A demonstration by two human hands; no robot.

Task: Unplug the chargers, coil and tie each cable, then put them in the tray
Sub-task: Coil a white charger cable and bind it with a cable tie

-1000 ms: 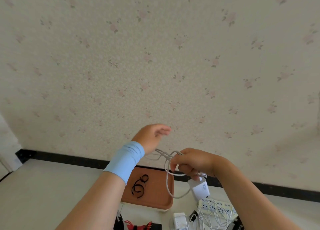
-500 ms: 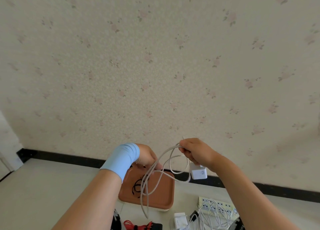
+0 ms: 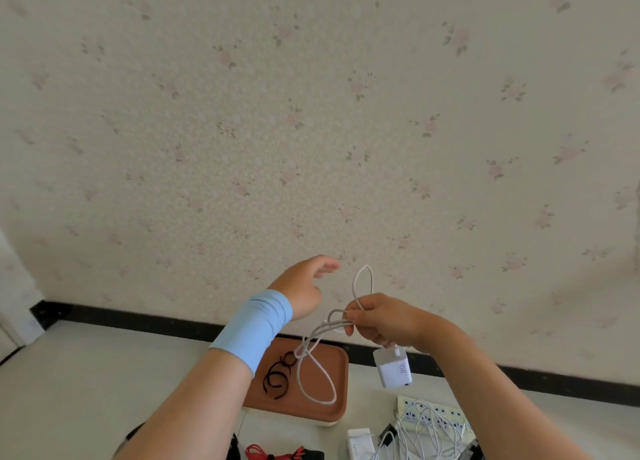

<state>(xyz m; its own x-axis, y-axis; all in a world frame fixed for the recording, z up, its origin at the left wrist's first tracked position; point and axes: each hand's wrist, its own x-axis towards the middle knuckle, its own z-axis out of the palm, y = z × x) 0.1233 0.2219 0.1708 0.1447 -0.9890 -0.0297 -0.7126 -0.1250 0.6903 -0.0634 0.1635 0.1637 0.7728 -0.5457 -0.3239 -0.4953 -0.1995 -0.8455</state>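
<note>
Cable (image 3: 327, 327) midsection hidden inside right hand (image 3: 382, 324), fingers gripping; white loops hang, charger (image 3: 393, 369) dangling; left hand (image 3: 301, 288) fingers relaxed.

Wall (image 3: 311, 113) fills most of view: cream textured wallpaper, with faint pink flower sprigs and grey-green leaves scattered across it. Black strip (image 3: 138, 321) runs along wall foot, full width, sloping lower toward right. Below strip, pale off-white desk (image 3: 86, 373), smooth, matte. Far left, white upright surface (image 3: 14, 303) meets wallpaper at corner. Light soft, even.
</note>
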